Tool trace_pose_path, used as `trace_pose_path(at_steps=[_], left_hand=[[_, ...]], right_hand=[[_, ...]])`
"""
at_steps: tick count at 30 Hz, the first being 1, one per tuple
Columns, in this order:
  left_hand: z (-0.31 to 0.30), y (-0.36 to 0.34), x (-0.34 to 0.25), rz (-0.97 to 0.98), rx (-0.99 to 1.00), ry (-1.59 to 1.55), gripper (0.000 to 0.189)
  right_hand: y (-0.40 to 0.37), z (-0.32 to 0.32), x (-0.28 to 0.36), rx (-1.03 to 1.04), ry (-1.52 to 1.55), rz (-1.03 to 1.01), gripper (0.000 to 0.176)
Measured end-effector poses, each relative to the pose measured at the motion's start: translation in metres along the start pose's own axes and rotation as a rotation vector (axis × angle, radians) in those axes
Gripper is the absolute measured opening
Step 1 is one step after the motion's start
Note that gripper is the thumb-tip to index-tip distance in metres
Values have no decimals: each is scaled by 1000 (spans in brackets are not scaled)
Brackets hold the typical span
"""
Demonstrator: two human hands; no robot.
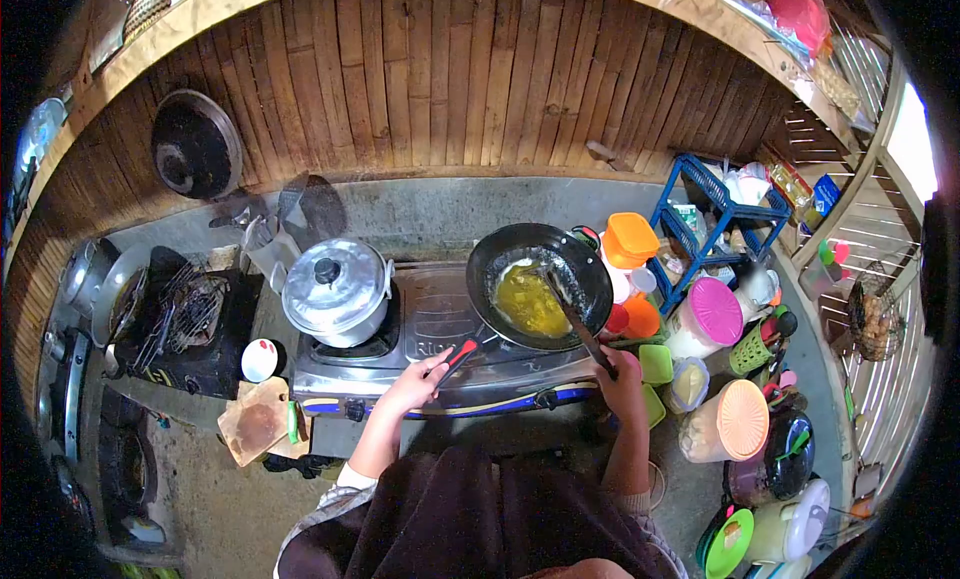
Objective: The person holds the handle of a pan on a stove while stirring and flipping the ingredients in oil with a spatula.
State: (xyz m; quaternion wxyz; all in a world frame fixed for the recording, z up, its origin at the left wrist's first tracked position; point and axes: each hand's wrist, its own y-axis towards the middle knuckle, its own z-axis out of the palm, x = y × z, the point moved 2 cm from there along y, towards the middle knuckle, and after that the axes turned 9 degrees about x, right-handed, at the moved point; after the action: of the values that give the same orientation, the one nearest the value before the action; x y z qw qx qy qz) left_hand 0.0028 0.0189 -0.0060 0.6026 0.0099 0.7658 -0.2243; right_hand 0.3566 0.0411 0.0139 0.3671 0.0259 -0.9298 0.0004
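Observation:
A black wok point(488, 254) sits over the right side of the metal gas stove point(440, 299). Yellow food point(528, 301) lies in bubbling oil at its bottom. My left hand point(408, 383) is closed around the red and black wok handle point(457, 359), left of the pan. From the right, my right hand point(621, 381) grips a dark spatula point(580, 326), whose far end reaches into the food. On the left burner stands a lidded silver pot point(340, 294).
A cutting board point(252, 422) with a green-handled knife point(293, 422) lies at left, below a white cup point(259, 360). Lidded containers point(714, 312) crowd the right side, near a blue rack point(705, 219). A grill rack point(185, 314) stands far left.

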Motion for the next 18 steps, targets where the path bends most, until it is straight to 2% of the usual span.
trace_pose_path(at_steps=[2,3,5,9,11,14,18], left_hand=[[-1,0,0,-24,-1,-7,38],[1,-2,-1,-26,2,-5,38],[1,-3,-5,-22,-7,9,37],[2,-3,-5,-23,2,26,37],[1,-1,-3,-10,7,25,38],[0,5,4,55,-12,100,36],[-1,5,6,45,5,106,39]], right_hand=[[-3,0,-18,-103,-112,-242,36],[-12,-4,-11,-104,-110,-239,36],[-38,-25,15,-67,116,-9,31],[-78,-61,67,-28,154,90,27],[-92,-71,80,2,71,195,28],[-109,-67,53,-73,36,183,26],[-128,-75,64,-66,84,153,28]])
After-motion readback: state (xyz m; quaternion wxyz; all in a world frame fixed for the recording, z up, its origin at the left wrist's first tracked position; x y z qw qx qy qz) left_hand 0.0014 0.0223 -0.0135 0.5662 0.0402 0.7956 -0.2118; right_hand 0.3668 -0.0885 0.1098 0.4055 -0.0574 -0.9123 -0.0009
